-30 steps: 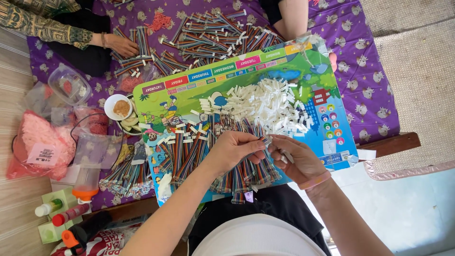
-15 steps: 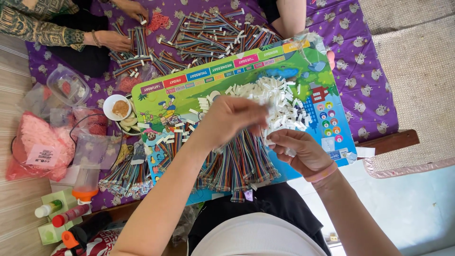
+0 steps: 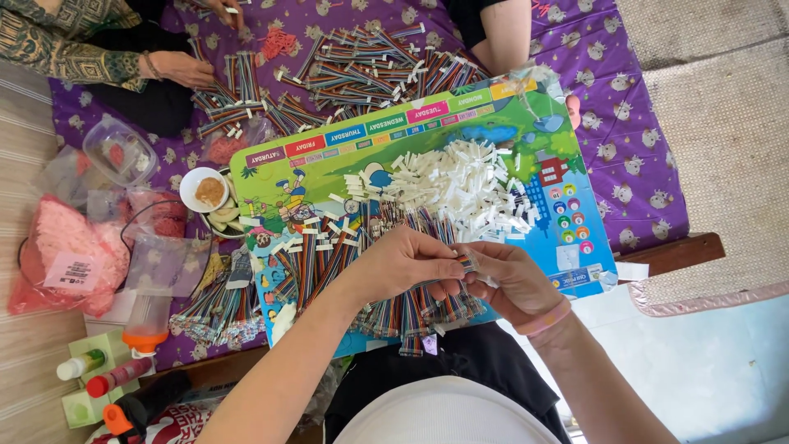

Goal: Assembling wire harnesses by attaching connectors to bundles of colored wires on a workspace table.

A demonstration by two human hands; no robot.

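We see the person's 2 hands meeting just above a colourful illustrated board (image 3: 411,144) that lies on a purple patterned cloth (image 3: 633,123). The left hand (image 3: 403,263) and the right hand (image 3: 514,284) pinch the same short multicoloured ribbon cable (image 3: 468,263) between their fingertips, 1 hand at each end, so both are closed on it. The cable sits between the hands, over the near edge of the board and directly above a row of similar ribbon cables (image 3: 386,304) laid side by side there. A pink band (image 3: 549,319) circles the right wrist.

Beyond the hands, a heap of small white connectors (image 3: 460,185) covers the middle of the board. Farther off on the cloth lies a larger spread of ribbon cables (image 3: 370,66). At the far left, another person's hand (image 3: 182,70), in a patterned sleeve, rests on a bundle of cables. Beside the board's left end stand a small white bowl (image 3: 203,189), clear plastic bags (image 3: 156,247) and a bag of pink pieces (image 3: 62,259). An orange-capped bottle (image 3: 144,325) stands near the corner.
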